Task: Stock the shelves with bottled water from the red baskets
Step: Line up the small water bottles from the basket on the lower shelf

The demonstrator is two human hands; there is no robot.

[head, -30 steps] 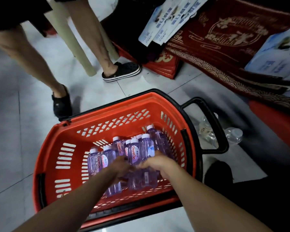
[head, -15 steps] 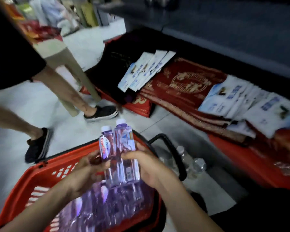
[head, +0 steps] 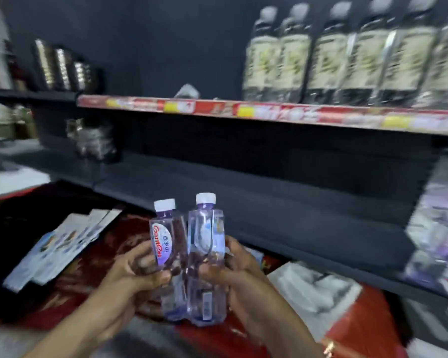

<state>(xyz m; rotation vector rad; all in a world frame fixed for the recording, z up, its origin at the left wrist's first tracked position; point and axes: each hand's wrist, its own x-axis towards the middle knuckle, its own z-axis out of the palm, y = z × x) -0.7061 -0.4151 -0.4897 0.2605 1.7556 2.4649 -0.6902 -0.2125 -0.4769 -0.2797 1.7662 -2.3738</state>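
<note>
Bottles (head: pixel 204 239) upright, two side by side and touching, white caps up, held low centre in front of the shelf (head: pixel 269 200). Left hand (head: pixel 130 277) is wrapped round the left one, which has a red-lettered label. Right hand (head: pixel 241 275) is wrapped round the right one. Hands are close together, both clamped on the lower halves, fingertips nearly meeting. Cannot tell if more bottles sit behind the pair.

Step in hand, by my read: carry the pair to the dark shelf and stand them down. To do it well:
- keep both upright and squeezed together so neither slips
- move them far and a bit up to clear the shelf's near edge
- set the bases flat and slide them back, labels facing near
- release one hand at a time so nothing tips

Shelf lies just far of the hands, its dark surface showing behind the caps, with blurred goods at its right end. Top shelf (head: pixel 269 112), with a red price strip, holds dark bottles (head: pixel 321 55) far right, likely not the target. Packets (head: pixel 60 244) and a red mat (head: pixel 109 249) lie left of and below the hands. Edges of the view are blurred
</note>
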